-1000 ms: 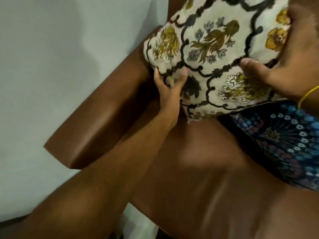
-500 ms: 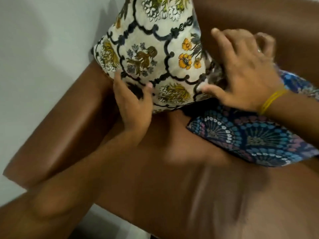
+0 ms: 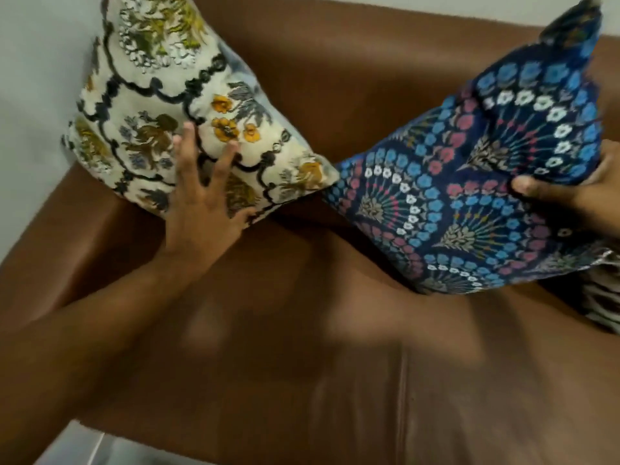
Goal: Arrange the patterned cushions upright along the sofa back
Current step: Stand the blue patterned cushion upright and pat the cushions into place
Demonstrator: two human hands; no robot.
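Note:
A cream cushion (image 3: 161,95) with black scrollwork and yellow flowers stands upright in the left corner of the brown sofa, against the back (image 3: 352,72). My left hand (image 3: 201,203) lies flat on its lower front with the fingers spread. To the right, a dark blue cushion (image 3: 469,196) with fan patterns of blue, pink and white flowers is tilted up off the seat. My right hand (image 3: 570,193) grips its right edge, thumb on the front. The two cushions' near corners almost touch.
The left armrest (image 3: 77,236) runs beside the cream cushion, with a pale wall (image 3: 33,78) behind it. A striped black-and-white cushion (image 3: 600,297) shows at the right edge, under the blue one. The seat (image 3: 335,364) lies in front.
The cream cushion has settled into the left corner. My right hand left it and took hold of the blue cushion, which has risen from flat on the seat to a tilt.

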